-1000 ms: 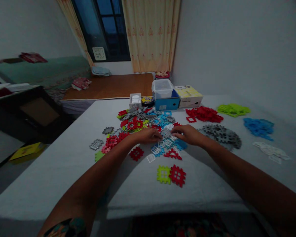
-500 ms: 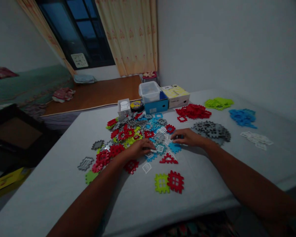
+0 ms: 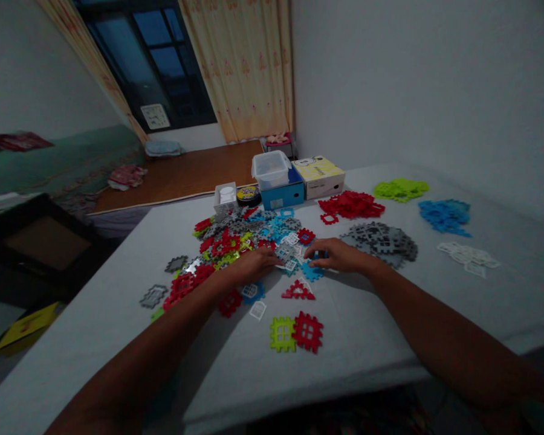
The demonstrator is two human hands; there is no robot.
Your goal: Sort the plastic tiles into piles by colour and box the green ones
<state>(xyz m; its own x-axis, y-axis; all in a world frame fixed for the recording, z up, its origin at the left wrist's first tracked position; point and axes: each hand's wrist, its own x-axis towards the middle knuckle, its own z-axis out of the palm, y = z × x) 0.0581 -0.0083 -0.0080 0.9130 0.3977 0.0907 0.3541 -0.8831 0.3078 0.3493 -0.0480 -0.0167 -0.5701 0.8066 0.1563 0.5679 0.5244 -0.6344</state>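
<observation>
My left hand (image 3: 256,264) is closed over the mixed pile of plastic interlocking tiles, with a white window piece at its fingertips. To its right, my right hand (image 3: 333,254) curves over a blue tile (image 3: 312,272); its thumb and fingers are apart and I see nothing held. White lattice window pieces (image 3: 290,240) and grey tiles lie between both hands. A red triangular tile (image 3: 298,291) rests just nearer to me. Closer still lie a lime-green tile (image 3: 282,334) and a red window tile (image 3: 307,331), edge to edge. A loose white window piece (image 3: 258,310) lies left of them.
Sorted heaps stand to the right: red tiles (image 3: 353,204), grey tiles (image 3: 383,240), lime-green tiles (image 3: 401,189), blue tiles (image 3: 445,215) and white pieces (image 3: 469,256). Behind the pile are a clear plastic tub (image 3: 271,170), a blue box (image 3: 283,197) and a yellow box (image 3: 320,175).
My left hand has moved slightly up, keeping a white piece at its fingertips. A blue tile with a white window now shows below its wrist. My right hand has shifted slightly left; the view has turned a little.
</observation>
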